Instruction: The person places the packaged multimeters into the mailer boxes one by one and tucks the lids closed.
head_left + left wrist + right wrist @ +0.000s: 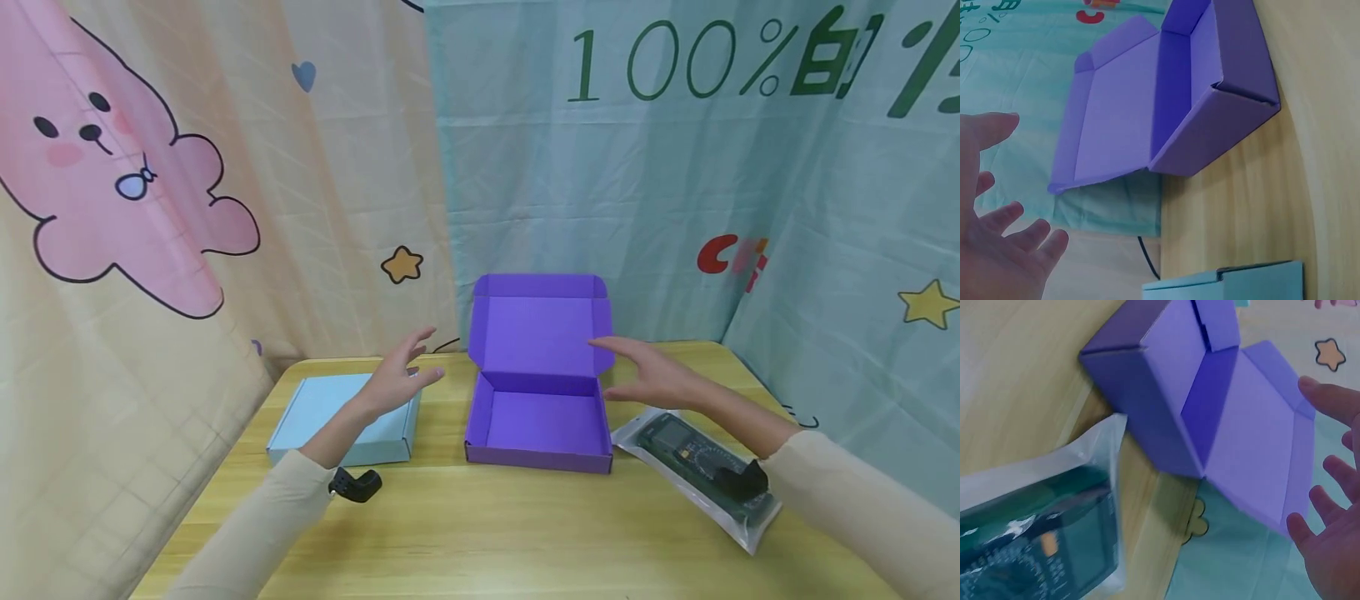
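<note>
A purple cardboard box [551, 417] stands with its lid raised, and nothing shows inside it. My left hand [397, 379] hovers over the right part of a closed light-blue box [330, 408], to the left of the purple one. Its fingers are spread and hold nothing. Above the purple box's right side, my right hand [652, 375] reaches in with thumb and fingers apart, also holding nothing. Beneath the right forearm lies a clear plastic bag [697, 500] with a dark multimeter [1041, 537] inside, partly hidden by the wrist camera in the head view.
The wooden table [465, 533] carries all these things. Printed curtains [360, 167] hang right behind its back edge and along both sides. A black wrist camera [356, 485] is strapped to the left forearm.
</note>
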`<state>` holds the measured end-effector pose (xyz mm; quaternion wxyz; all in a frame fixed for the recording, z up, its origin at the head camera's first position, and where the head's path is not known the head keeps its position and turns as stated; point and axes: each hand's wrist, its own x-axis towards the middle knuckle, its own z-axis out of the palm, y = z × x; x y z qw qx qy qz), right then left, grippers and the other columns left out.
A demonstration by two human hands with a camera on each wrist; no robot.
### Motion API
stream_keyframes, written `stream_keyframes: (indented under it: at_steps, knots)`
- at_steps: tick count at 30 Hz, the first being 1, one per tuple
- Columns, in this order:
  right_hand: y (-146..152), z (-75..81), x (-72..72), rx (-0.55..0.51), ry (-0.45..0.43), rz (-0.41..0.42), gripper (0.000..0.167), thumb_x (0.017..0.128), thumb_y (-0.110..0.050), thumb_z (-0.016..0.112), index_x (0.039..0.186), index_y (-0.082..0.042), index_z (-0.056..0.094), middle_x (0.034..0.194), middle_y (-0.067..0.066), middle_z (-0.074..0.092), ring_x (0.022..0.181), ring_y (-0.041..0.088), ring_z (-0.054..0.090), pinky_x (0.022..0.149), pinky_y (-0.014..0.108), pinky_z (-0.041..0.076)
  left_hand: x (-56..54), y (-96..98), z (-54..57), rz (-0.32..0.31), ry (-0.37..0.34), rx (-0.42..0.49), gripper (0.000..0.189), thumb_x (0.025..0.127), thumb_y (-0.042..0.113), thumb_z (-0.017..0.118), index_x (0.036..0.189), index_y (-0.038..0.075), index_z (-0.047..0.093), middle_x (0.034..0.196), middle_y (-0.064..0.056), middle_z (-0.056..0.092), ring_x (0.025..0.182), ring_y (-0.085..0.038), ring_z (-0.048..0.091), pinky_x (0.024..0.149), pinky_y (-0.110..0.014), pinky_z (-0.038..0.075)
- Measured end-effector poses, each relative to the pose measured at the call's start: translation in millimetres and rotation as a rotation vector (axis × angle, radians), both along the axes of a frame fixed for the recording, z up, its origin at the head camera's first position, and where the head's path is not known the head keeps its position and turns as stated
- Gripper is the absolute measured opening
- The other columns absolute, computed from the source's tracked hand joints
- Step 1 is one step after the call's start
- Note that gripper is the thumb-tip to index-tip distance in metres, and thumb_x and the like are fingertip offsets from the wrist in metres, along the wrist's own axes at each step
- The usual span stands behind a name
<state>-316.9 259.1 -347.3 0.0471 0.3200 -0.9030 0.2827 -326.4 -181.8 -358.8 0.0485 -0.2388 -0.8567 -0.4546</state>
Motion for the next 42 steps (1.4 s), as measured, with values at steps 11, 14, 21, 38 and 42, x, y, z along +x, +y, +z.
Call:
stream_keyframes:
  at_steps: [11,14,21,38,42]
  knots:
    - [44.7,-32.2,13.5,0.054,0.066,-0.080,0.086,0.088,-0.043,0.082,0.154,-0.002,0.045,0.152,0.023,0.048,0.138,0.048,0.043,0.106,0.071,0.037,6.5,26.1,-33.9,-0.061,-0.070,0.104,0.073,0.102,0.016,0.068,0.162,0.013,0.028,0.167,-0.016,0.025,0.151,-0.042,0.025,0.118,-0.058,0.028]
    - [54.4,-43.4,19.3,0.060,0.067,-0.107,0.085,0.088,-0.042,0.082,0.153,-0.002,0.045,0.151,0.025,0.048,0.137,0.050,0.043,0.105,0.072,0.036,8.5,29.8,-43.0,-0.059,-0.090,0.123,0.072,0.103,0.015,0.067,0.162,0.011,0.027,0.167,-0.016,0.025,0.150,-0.042,0.025,0.118,-0.058,0.029]
    - [71.3,-64.4,31.4,0.068,0.043,-0.178,0.088,0.085,-0.043,0.083,0.153,-0.002,0.044,0.152,0.027,0.046,0.137,0.053,0.041,0.102,0.076,0.035,10.5,36.7,-63.9,-0.068,-0.117,0.193,0.071,0.102,0.009,0.066,0.161,0.004,0.027,0.167,-0.018,0.025,0.149,-0.046,0.027,0.116,-0.062,0.029]
    - [86.2,-113.4,46.9,0.172,-0.064,-0.299,0.116,0.077,-0.053,0.088,0.147,0.022,0.033,0.144,0.041,0.044,0.126,0.054,0.050,0.099,0.067,0.045,23.8,58.5,-98.7,-0.018,-0.270,0.272,0.072,0.102,0.002,0.062,0.159,-0.007,0.020,0.160,-0.031,0.029,0.144,-0.051,0.033,0.114,-0.057,0.034]
    - [87.3,-117.6,44.7,0.199,-0.092,-0.320,0.122,0.075,-0.057,0.087,0.149,0.022,0.030,0.145,0.041,0.043,0.127,0.053,0.050,0.098,0.066,0.046,26.5,60.4,-100.8,-0.006,-0.296,0.285,0.071,0.103,0.003,0.061,0.159,-0.009,0.019,0.160,-0.031,0.029,0.144,-0.051,0.033,0.114,-0.055,0.035]
